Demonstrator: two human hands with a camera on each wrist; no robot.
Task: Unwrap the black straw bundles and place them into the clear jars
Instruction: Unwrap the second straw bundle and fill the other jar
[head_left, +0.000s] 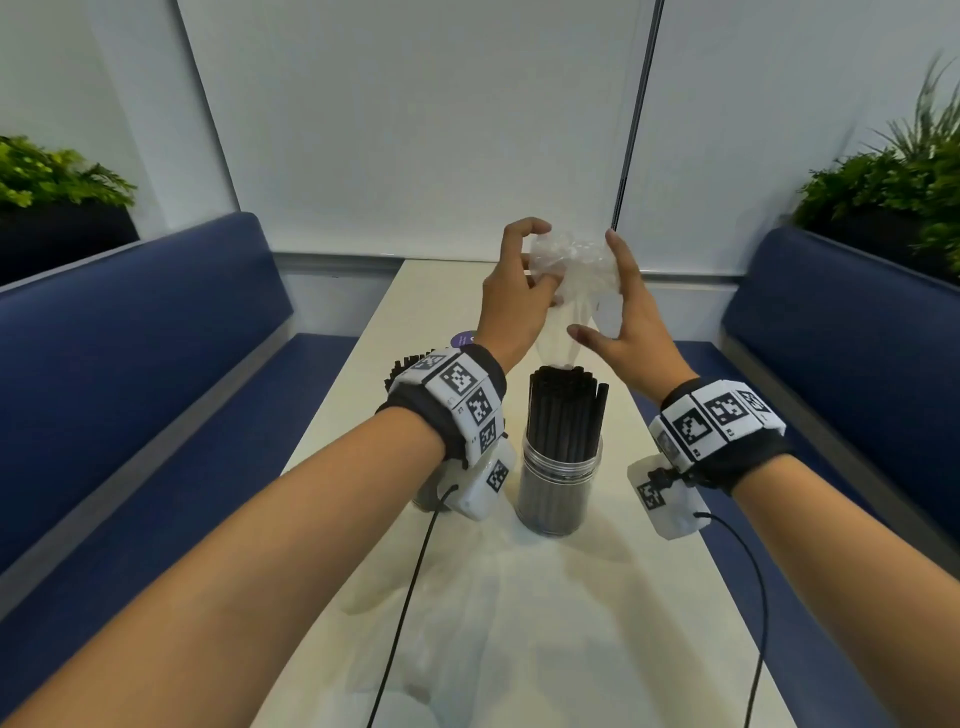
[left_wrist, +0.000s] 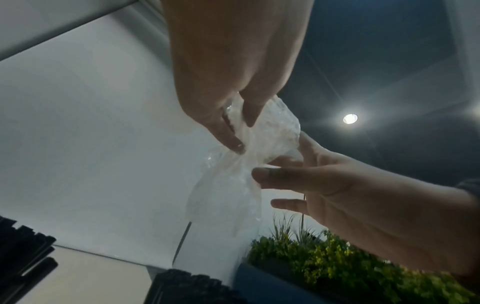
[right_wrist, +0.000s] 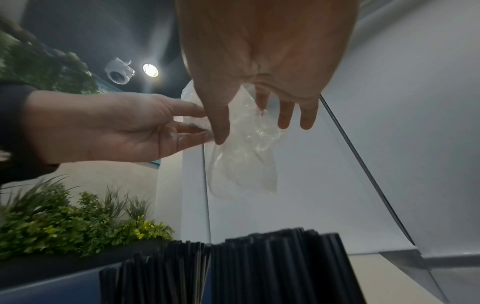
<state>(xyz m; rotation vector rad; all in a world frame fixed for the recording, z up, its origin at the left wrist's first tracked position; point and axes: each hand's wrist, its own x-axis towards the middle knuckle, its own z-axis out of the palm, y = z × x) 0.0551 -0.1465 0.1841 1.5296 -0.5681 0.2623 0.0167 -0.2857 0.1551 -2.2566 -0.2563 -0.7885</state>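
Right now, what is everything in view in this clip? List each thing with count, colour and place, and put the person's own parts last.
plastic wrapper: one, clear, crumpled, held up above the near jar.
clear jar: one in plain view, mid-table, full of upright straws; a second is mostly hidden behind the left wrist.
black straws: many, black, standing in the near jar; more tips show by the left wrist.
table: one, cream, running between the benches.
benches: two, blue, either side of the table.
plants: two, green, behind the benches.
sticker: one, purple, on the table, partly hidden.
left hand: grips the wrapper.
right hand: fingers straight against the wrapper.
wristbands: two, black with white markers.
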